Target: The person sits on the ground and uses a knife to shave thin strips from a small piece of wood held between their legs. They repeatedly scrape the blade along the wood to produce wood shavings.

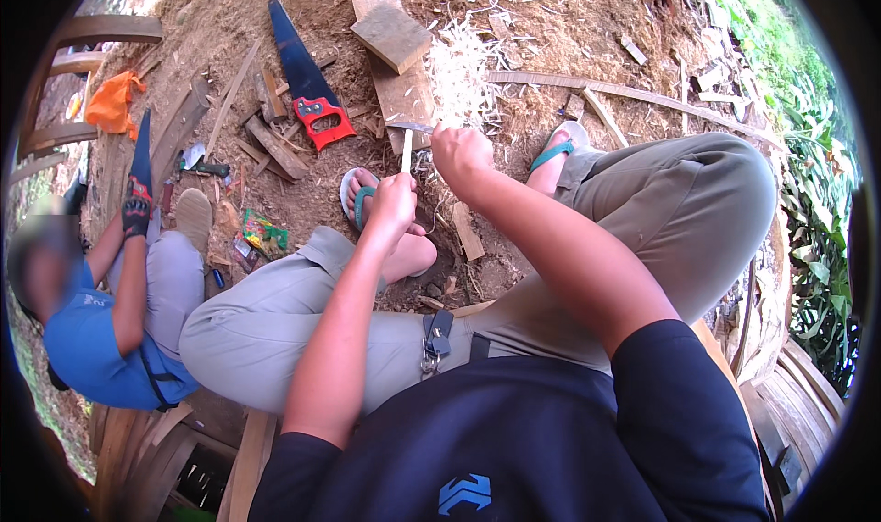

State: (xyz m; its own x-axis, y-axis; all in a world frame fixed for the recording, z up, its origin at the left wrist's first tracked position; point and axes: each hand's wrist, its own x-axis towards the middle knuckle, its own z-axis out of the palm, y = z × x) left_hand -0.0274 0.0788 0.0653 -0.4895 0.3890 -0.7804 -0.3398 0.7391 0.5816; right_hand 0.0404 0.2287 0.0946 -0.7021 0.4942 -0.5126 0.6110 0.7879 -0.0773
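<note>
My left hand (395, 203) is closed round a thin pale wooden stick (407, 152) that points away from me. In my right hand (461, 158) is a knife, its handle mostly hidden by my fingers. The knife's blade (410, 127) lies crosswise at the stick's far end, over the near end of a wooden plank (404, 86). A short wooden block (393, 38) sits on top of that plank. Pale curled shavings (468, 72) are heaped just right of the plank.
A handsaw (303, 72) with a red handle lies left of the plank. At the left sits a co-worker in a blue shirt (115, 348), a gloved hand on another saw (140, 160). Wood offcuts (275, 146), an orange bag (113, 102) and a long strip (633, 100) lie around my feet.
</note>
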